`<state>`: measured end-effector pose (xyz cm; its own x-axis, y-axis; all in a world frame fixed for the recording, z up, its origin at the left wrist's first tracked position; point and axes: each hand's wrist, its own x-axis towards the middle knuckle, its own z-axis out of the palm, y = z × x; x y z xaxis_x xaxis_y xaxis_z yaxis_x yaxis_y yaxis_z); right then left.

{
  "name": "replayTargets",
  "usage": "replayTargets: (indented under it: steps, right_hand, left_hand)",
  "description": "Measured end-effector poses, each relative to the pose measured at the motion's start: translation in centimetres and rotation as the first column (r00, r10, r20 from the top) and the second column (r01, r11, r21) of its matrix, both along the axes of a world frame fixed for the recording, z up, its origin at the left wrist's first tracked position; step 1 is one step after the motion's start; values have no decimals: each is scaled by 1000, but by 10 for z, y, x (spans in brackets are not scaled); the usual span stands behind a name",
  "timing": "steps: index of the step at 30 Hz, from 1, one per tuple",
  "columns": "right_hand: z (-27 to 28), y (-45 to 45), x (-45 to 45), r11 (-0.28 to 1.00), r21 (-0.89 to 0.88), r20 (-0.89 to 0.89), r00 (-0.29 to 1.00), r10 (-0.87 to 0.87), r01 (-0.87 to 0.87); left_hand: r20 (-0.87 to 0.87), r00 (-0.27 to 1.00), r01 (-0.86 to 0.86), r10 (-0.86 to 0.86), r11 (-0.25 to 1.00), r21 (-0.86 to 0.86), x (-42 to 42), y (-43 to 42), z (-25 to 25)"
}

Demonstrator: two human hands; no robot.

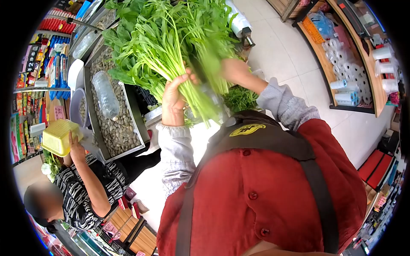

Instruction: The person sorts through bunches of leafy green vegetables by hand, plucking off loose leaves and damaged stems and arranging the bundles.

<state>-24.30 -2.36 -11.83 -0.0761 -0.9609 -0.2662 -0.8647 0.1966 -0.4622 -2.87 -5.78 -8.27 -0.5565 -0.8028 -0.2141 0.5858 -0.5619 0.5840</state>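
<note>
Near the top centre of the frame, a bunch of greens slants lengthwise, leafy tops toward the upper left, pale stem ends toward the middle. The leaf pile behind it runs off the upper edge, and a second bunch on its right is smeared by blur. I see the left hand curled closed around the stems; the right hand, blurred beside the second bunch, may be gripping or not, I can't tell.
</note>
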Motion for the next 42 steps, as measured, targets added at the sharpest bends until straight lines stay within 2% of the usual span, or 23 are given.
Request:
replayTargets:
  steps: [1,3,7,9,10,13,14,18,20,21,23,24,26,27,29,30,33,34,36,37,39,40,42]
  right_hand:
    - [-2,2,-3,1000,0,-2,1000,3,-3]
    - [-6,6,-7,985,-135,74,992,-100,109]
    - [-10,11,-17,957,-207,148,973,-176,204]
    - [-14,10,-26,909,-222,412,879,-241,353]
    - [-13,10,-32,897,-222,474,846,-244,383]
    - [16,16,-39,877,-258,393,874,-287,404]
    - [23,17,-41,884,-269,370,888,-272,383]
    - [-21,7,-65,911,-280,380,906,-186,304]
    - [-23,8,-67,896,-254,514,835,-196,366]
    - [-20,9,-66,897,-253,512,837,-194,363]
    - [-13,11,-65,826,-282,733,665,-143,488]
    - [2,16,-59,826,-284,732,666,-141,486]
    - [35,26,-47,682,-536,616,783,-88,498]
    - [34,26,-47,681,-538,615,784,-85,496]
    - [29,27,-48,809,-499,478,877,-42,311]
    - [27,28,-48,808,-501,479,877,-42,312]
    - [30,23,-45,788,-352,748,658,-87,505]
    - [36,25,-44,789,-354,748,658,-83,502]
    - [52,35,-37,779,-436,745,666,32,451]
    - [55,38,-32,779,-440,747,663,41,448]
    - [58,44,-18,826,-409,794,597,113,388]
    - [55,45,-10,864,-356,814,572,99,357]
    - [43,42,4,877,-340,813,574,92,340]
  left_hand:
    - [-2,1000,-3,3,1000,0,1,0,-1]
    - [-42,999,17,-16,1000,21,2,-2,-4]
    - [-9,999,41,-42,999,-34,-3,-3,-4]
    - [-52,997,53,-52,999,5,-6,-2,-2]
    - [-55,997,53,-53,999,4,-7,-3,-3]
    - [-74,996,53,-53,999,-3,-11,-5,-8]
    - [-71,996,46,-46,999,-1,-12,-6,-9]
    - [-41,999,11,-11,1000,-14,-19,-6,-8]
    - [-28,1000,-7,6,999,-31,-21,-5,-7]
    - [-11,1000,-25,25,999,-44,-22,-4,-6]
    - [14,999,-50,50,998,-46,-25,-2,-4]
    - [38,997,-71,73,996,-50,-27,-1,-3]
    - [45,995,-82,85,995,-61,-30,0,-3]
    - [56,994,-90,94,994,-70,-32,0,-3]
    - [48,994,-94,97,994,-62,-35,0,-6]
    - [77,991,-111,114,993,-46,-39,0,-6]
    - [139,980,-137,144,989,-58,-46,-1,-5]
    - [163,974,-151,156,988,-44,-48,-1,-4]
    - [206,965,-162,163,986,-22,-55,3,5]
    - [181,973,-140,141,990,-19,-56,3,8]
    - [198,975,-118,104,991,63,-61,7,14]
    - [170,980,-111,105,993,32,-63,6,12]
    - [220,970,-119,107,992,43,-66,9,12]
